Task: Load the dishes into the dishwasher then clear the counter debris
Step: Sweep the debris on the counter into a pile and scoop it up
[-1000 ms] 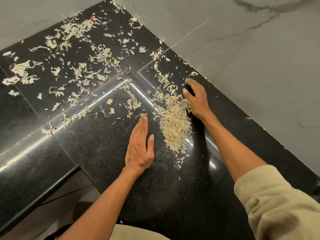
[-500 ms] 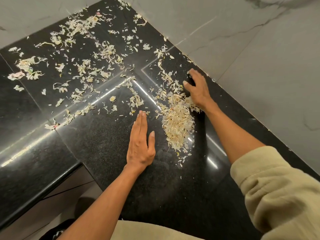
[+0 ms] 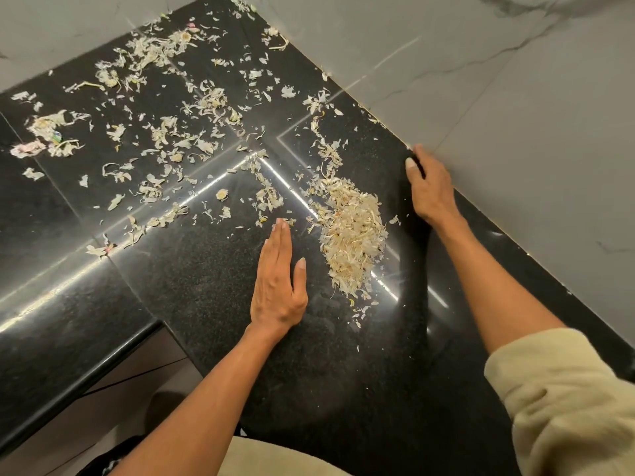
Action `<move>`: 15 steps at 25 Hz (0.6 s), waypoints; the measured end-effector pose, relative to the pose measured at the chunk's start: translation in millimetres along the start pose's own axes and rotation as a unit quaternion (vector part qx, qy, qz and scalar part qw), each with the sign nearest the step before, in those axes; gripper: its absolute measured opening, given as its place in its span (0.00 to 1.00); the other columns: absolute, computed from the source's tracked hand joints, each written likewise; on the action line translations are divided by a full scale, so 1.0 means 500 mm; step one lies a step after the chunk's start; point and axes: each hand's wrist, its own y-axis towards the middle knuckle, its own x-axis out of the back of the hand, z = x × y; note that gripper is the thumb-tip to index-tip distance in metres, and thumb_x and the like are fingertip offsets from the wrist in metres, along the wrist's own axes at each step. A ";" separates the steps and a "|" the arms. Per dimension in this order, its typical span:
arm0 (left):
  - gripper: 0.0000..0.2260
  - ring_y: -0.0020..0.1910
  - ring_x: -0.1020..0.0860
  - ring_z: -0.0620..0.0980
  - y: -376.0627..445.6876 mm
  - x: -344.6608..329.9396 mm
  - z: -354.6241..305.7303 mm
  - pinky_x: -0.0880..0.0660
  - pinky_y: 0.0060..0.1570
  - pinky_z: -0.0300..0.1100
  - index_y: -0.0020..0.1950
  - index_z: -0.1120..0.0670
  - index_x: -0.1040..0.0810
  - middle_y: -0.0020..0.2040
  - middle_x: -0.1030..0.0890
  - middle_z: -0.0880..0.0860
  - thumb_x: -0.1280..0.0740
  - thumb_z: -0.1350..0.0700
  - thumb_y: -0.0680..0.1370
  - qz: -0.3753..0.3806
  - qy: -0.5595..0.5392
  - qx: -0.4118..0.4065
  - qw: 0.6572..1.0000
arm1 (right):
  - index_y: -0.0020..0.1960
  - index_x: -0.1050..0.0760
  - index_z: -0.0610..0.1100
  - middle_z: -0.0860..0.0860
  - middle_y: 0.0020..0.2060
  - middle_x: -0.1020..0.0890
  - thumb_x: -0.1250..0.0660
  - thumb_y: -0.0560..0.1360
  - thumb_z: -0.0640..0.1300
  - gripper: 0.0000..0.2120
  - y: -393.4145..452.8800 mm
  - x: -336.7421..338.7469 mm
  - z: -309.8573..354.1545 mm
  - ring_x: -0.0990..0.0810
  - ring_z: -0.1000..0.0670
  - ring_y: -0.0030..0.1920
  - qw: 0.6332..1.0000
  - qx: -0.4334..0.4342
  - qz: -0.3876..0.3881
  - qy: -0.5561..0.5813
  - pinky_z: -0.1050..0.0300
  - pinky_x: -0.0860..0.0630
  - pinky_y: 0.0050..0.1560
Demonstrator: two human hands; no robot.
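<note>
A heap of pale, papery peel scraps [image 3: 354, 235] lies gathered on the black granite counter [image 3: 192, 290]. My left hand [image 3: 278, 280] rests flat on the counter just left of the heap, fingers straight and together, thumb out. My right hand [image 3: 427, 185] lies on the counter to the right of the heap, close to the wall, with its fingers bent downward and nothing in it. More loose scraps [image 3: 165, 132] are strewn across the counter's far and left parts.
A grey marble wall [image 3: 498, 108] runs along the counter's right and far sides. The counter's front edge [image 3: 86, 372] drops to a tiled floor at lower left. A small pinkish scrap [image 3: 25, 149] lies at the far left.
My right hand has moved away from the heap's top toward the wall. The left hand has stayed flat beside the heap.
</note>
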 end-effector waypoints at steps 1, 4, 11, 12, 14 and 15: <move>0.28 0.81 0.51 0.47 0.000 0.000 0.000 0.48 0.79 0.52 0.81 0.59 0.50 0.82 0.48 0.54 0.45 0.54 0.83 -0.002 0.003 0.001 1.000 | 0.80 0.40 0.44 0.45 0.78 0.36 0.47 0.84 0.55 0.27 0.005 -0.002 -0.001 0.38 0.46 0.77 0.999 0.003 0.028 -0.043 0.47 0.43 0.77; 0.29 0.81 0.51 0.47 0.001 0.000 0.000 0.48 0.79 0.52 0.82 0.58 0.51 0.82 0.48 0.54 0.45 0.54 0.83 0.003 0.002 -0.001 1.000 | 0.80 0.41 0.44 0.46 0.78 0.38 0.45 0.85 0.53 0.26 -0.020 -0.029 0.009 0.41 0.47 0.78 0.995 0.056 0.080 -0.025 0.45 0.45 0.77; 0.28 0.81 0.51 0.47 -0.003 0.000 0.003 0.48 0.79 0.52 0.82 0.58 0.51 0.82 0.48 0.53 0.45 0.53 0.83 0.006 0.006 0.000 1.000 | 0.78 0.37 0.43 0.46 0.76 0.33 0.42 0.84 0.49 0.24 -0.017 -0.019 0.006 0.38 0.46 0.75 1.000 0.018 0.003 -0.016 0.51 0.43 0.73; 0.28 0.81 0.51 0.47 -0.003 -0.001 0.001 0.48 0.79 0.52 0.82 0.57 0.51 0.82 0.48 0.53 0.45 0.53 0.83 0.007 0.004 0.001 1.000 | 0.78 0.36 0.44 0.46 0.76 0.33 0.41 0.84 0.48 0.24 -0.016 -0.021 0.000 0.37 0.46 0.75 0.999 0.037 0.032 -0.022 0.49 0.42 0.74; 0.28 0.81 0.50 0.47 0.000 -0.002 -0.003 0.48 0.79 0.52 0.82 0.58 0.50 0.82 0.48 0.54 0.45 0.53 0.83 0.005 0.003 -0.002 1.000 | 0.74 0.29 0.45 0.46 0.69 0.25 0.39 0.82 0.44 0.20 -0.006 -0.008 0.007 0.30 0.48 0.68 0.996 0.081 0.046 0.004 0.48 0.35 0.71; 0.28 0.81 0.50 0.47 0.004 -0.002 -0.003 0.48 0.79 0.52 0.81 0.58 0.50 0.82 0.48 0.54 0.45 0.53 0.83 0.002 0.005 -0.003 1.000 | 0.72 0.27 0.44 0.46 0.66 0.23 0.39 0.82 0.43 0.18 0.010 -0.001 0.012 0.28 0.48 0.65 0.996 0.088 0.031 0.012 0.49 0.33 0.68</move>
